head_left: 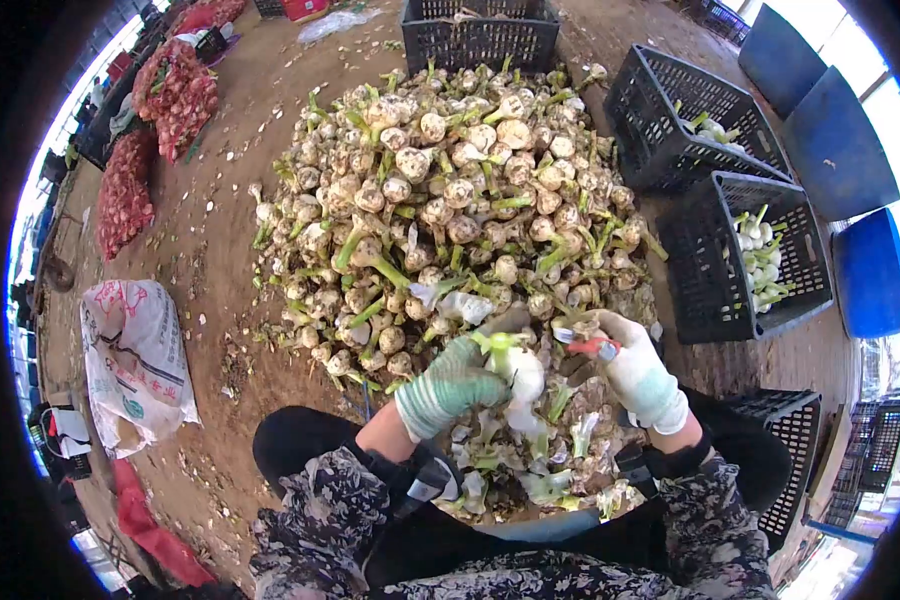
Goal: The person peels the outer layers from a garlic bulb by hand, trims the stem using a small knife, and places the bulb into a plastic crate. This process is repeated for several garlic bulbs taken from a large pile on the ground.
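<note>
My left hand (454,388), in a striped knit glove, is closed around a white garlic bulb (522,372) with a short green stem. Loose skin hangs from the bulb's underside. In my right hand (638,372), also gloved, is a small red-handled cutting tool (596,347) with a short metal tip pointing left, a little apart from the bulb. Straight ahead rises a large heap of unpeeled garlic (450,200), soil-stained with cut green stems. Below my hands lie peeled skins and leaf scraps (545,484) between my knees.
Black plastic crates stand on the right; one crate (675,245) and another behind it (635,130) hold white peeled bulbs. A further crate (482,45) stands behind the heap. To the left are red mesh sacks (175,95) and a white woven sack (138,360) on the dirt floor.
</note>
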`<state>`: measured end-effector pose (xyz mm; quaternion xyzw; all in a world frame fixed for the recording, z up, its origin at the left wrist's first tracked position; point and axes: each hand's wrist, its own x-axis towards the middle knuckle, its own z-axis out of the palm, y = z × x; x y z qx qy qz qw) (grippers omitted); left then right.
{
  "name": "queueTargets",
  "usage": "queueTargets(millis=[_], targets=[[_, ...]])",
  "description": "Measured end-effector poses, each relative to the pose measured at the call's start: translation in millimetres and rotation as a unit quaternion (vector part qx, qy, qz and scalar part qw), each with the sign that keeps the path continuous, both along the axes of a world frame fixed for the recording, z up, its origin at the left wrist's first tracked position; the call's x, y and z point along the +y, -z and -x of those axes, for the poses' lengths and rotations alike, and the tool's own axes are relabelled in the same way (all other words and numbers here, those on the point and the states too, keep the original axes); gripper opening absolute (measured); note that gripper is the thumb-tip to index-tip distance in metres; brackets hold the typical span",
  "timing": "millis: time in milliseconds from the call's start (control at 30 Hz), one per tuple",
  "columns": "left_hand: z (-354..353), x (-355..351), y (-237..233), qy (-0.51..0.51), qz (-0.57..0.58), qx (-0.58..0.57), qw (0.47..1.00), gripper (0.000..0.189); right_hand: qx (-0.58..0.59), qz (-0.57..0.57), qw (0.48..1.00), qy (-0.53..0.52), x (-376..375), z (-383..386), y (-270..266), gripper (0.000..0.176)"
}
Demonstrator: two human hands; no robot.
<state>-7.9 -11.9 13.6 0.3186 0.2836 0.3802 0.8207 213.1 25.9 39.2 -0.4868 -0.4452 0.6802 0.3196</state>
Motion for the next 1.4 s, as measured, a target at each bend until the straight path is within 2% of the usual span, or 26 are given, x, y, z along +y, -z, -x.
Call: queueTargets(millis=[67,133,200,300,333,400,433,533,567,600,667,700,733,800,867,900,967,1000,1067,1133,1200,1233,1267,1333,1367,1400], targets=[[-4.4,4.7,2.7,0.009,-0.016,0.038,0.999,0.078,-0.129,-0.134,0.973,-0.137,-6.0,9.9,-21.2,0.029],[-10.7,4.5,4.4,-0.019,-0.094,0.119,0.988,0.080,-0.310,-0.312,0.871,-0.221,-8.7,20.9,-32.5,0.032],[-8.7,5.2,3.8,-0.010,-0.117,0.135,0.984,0.081,-0.395,-0.334,0.813,-0.269,-13.9,26.2,-36.4,0.032],[-2.8,3.0,-7.0,0.060,0.011,0.107,0.992,0.088,-0.393,-0.327,0.814,-0.276,-8.5,27.1,-31.9,0.031],[-4.6,3.0,-5.7,0.062,0.010,0.107,0.992,0.088,-0.394,-0.327,0.814,-0.274,-7.6,23.0,-24.8,0.031],[-7.6,6.7,-1.7,-0.006,-0.036,0.091,0.995,0.085,-0.238,-0.195,0.935,-0.176,-2.3,13.6,-4.7,0.028],[-6.9,5.4,-2.2,-0.029,-0.047,0.108,0.993,0.084,-0.170,-0.174,0.962,-0.122,-6.5,12.6,1.2,0.025],[-9.9,6.7,0.9,-0.093,0.014,0.092,0.991,0.081,-0.236,-0.194,0.948,-0.093,-18.8,17.2,-2.5,0.022],[-14.7,7.7,0.5,-0.090,0.014,0.093,0.992,0.081,-0.288,-0.253,0.919,-0.092,-23.7,22.5,-0.8,0.019],[-21.9,8.2,-0.3,-0.139,0.072,0.120,0.980,0.065,-0.314,-0.336,0.886,-0.063,-33.3,30.3,-0.6,0.018],[-30.9,7.5,-0.5,-0.239,0.187,0.174,0.937,0.036,-0.304,-0.361,0.878,-0.085,-48.1,50.0,-7.2,0.019],[-30.3,1.7,12.4,-0.286,0.127,0.141,0.939,0.027,-0.290,-0.368,0.878,-0.097,-52.3,56.3,-13.6,0.020],[-23.5,4.0,14.8,-0.265,0.229,0.095,0.932,0.029,-0.286,-0.369,0.879,-0.099,-43.3,54.3,-2.2,0.020],[-11.2,5.0,17.9,-0.325,0.222,-0.028,0.919,0.033,-0.338,-0.239,0.907,0.076,-17.8,34.4,49.5,0.019],[-11.0,5.5,3.5,-0.343,0.146,-0.138,0.918,0.043,-0.512,-0.175,0.826,-0.157,-19.0,-3.8,102.6,0.018],[-5.4,11.7,1.6,-0.331,0.137,-0.155,0.921,0.044,-0.510,-0.179,0.827,-0.154,-19.1,-8.1,98.9,0.018],[4.7,7.4,10.7,-0.310,0.140,-0.190,0.921,0.048,-0.488,-0.296,0.788,-0.231,-34.1,-12.4,75.1,0.023],[4.6,7.3,8.6,-0.310,0.138,-0.189,0.922,0.048,-0.500,-0.174,0.808,-0.258,-19.8,-0.6,37.1,0.029],[-0.7,5.8,-0.6,-0.288,0.163,-0.262,0.907,0.049,-0.441,-0.112,0.851,-0.263,-8.2,12.1,-15.0,0.039],[-9.3,7.4,-4.9,-0.313,0.178,-0.219,0.907,0.051,-0.199,-0.241,0.941,-0.131,-21.9,22.8,-6.9,0.050],[-13.6,13.4,-0.1,-0.316,0.175,-0.184,0.914,0.053,-0.095,-0.274,0.950,-0.114,-24.4,48.3,7.4,0.063],[-14.8,11.9,-1.8,-0.309,0.133,-0.174,0.925,0.043,-0.030,-0.220,0.973,-0.057,-33.8,59.0,24.4,0.055],[-11.1,14.0,2.4,-0.308,0.131,-0.175,0.926,0.043,-0.047,-0.160,0.984,-0.063,-41.2,59.2,37.1,0.046],[1.2,15.7,17.3,-0.390,0.094,-0.077,0.913,0.045,-0.059,-0.218,0.945,-0.236,-44.2,45.5,-15.4,0.037],[3.5,19.0,15.5,-0.442,0.137,-0.082,0.883,0.041,0.000,-0.214,0.915,-0.342,-46.4,36.3,-6.6,0.050],[4.5,19.5,10.0,-0.438,0.148,-0.088,0.882,0.040,-0.003,-0.212,0.915,-0.342,-43.5,34.8,3.8,0.050]])
